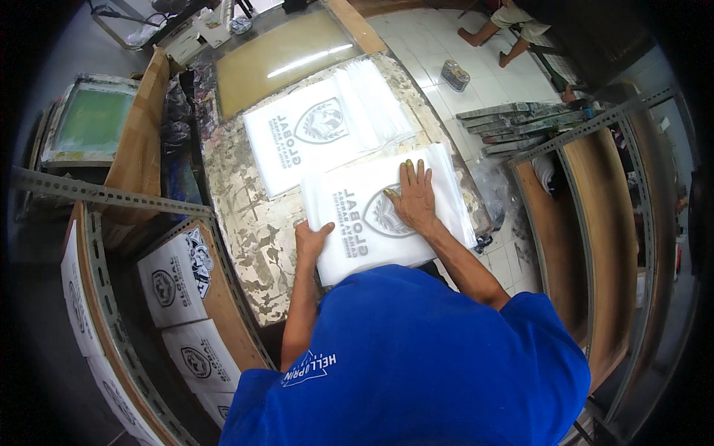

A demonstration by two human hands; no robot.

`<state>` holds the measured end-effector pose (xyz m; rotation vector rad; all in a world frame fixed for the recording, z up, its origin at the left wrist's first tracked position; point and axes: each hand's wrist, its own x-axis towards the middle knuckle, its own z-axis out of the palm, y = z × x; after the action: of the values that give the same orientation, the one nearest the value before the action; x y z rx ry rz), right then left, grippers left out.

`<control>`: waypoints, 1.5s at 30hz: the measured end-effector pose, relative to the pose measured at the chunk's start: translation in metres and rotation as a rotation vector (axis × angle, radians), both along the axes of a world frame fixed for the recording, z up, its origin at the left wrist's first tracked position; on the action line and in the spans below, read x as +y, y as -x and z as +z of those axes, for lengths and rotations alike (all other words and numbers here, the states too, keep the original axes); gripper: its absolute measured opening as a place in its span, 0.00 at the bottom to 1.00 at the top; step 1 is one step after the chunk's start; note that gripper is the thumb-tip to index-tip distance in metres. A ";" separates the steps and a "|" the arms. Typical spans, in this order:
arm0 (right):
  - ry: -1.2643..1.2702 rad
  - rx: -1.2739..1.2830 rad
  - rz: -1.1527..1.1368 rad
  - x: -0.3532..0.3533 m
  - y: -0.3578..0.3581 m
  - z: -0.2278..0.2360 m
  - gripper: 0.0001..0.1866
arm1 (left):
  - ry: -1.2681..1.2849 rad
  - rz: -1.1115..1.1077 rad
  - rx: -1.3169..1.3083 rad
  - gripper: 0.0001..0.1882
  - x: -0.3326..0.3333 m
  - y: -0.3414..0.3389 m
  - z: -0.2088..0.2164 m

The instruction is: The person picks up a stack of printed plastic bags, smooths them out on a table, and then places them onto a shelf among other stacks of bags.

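Note:
In front of me lies a stack of thin white printed sheets (349, 195), each bearing a grey shield emblem and lettering. Whether they are flat bags or single sheets, I cannot tell. My left hand (313, 239) grips the stack's near left edge, thumb on top and the other fingers mostly hidden. Flat on the upper sheet, over the emblem, rests my right hand (418, 195) with its fingers apart and stained yellowish at the tips. Just beyond is a second, fanned pile of the same printed sheets (297, 137), touched by neither hand.
The worktable (245, 245) has a paint-crusted, flaking top with a glassy yellowish panel (286, 63) at its far end. Metal-framed shelves stand left and right; printed sheets (165, 286) lie on the left one. A green-meshed screen frame (97, 115) leans far left. Another person's legs (483, 33) show far right.

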<state>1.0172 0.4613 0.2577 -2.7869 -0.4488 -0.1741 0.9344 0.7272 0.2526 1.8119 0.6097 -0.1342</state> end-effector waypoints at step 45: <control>-0.569 0.660 -0.402 -0.096 0.001 0.064 0.35 | 0.105 0.030 -0.024 0.14 -0.001 0.003 -0.001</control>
<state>1.0165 0.3652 0.3219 -2.1585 0.2860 0.4518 0.9314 0.7262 0.2512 1.6999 0.6019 -0.1218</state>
